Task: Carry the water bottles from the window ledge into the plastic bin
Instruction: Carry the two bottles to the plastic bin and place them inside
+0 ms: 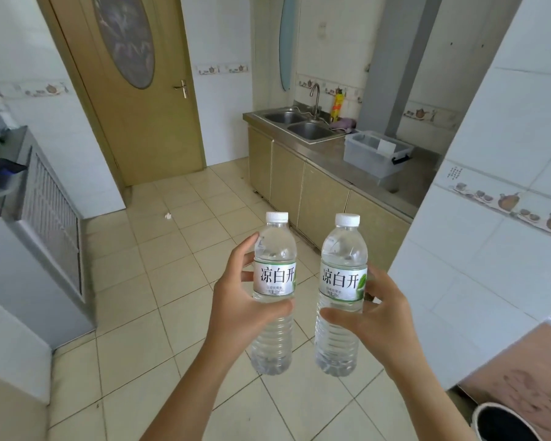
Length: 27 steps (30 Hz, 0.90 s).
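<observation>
- Water bottles, two of them, ride upright and side by side over the tiled floor (185, 313), close to each other but apart.
- Left hand (236, 308) wraps the left water bottle (273, 291) at its label band: thumb under the label's lower edge, fingers curled round the far side, white cap well above the fingertips.
- Right hand (368, 323) clamps the right water bottle (342, 294) the same way, thumb just below the label and fingers curled behind it; the ribbed lower half hangs beneath the grip.
- Both bottles look full, so I judge them bottom-heavy below the fingers; holding them at mid-body as now should stop them swinging during the walk.
- Beyond the fingertips and to their right stands the clear plastic bin (374, 155), lidless, on the steel counter (337, 167) just beside the double sink (299, 124).
- A white card or divider seems to sit inside the bin; I cannot tell what else it holds.
- To do this step well: keep the bottles vertical and apart, mind the tiled wall corner (458, 249) close on the right, and lower each bottle over the bin's rim before loosening the fingers.
- Farthest off is a wooden door (147, 122).
</observation>
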{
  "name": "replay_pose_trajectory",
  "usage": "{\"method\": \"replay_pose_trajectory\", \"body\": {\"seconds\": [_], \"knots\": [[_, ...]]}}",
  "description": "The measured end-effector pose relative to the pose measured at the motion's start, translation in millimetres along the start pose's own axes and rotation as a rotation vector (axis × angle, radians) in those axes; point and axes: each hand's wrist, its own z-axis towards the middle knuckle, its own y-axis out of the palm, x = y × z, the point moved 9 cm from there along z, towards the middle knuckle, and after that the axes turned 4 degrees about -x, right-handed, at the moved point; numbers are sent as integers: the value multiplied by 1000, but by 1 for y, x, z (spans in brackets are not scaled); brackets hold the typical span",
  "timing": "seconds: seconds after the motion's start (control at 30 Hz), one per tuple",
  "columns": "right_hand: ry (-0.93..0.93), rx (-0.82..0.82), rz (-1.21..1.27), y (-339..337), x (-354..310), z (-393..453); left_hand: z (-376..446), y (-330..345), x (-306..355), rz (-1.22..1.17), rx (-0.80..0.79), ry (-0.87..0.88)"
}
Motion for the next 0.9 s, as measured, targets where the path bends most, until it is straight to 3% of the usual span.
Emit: {"method": "replay_pose_trajectory", "body": {"seconds": [0.47, 0.9], "knots": [[-21, 8, -25, -36, 29, 266, 253, 104, -19, 4, -19, 16], [90, 168, -104, -49, 79, 506, 523, 196, -58, -2, -226, 53]]}}
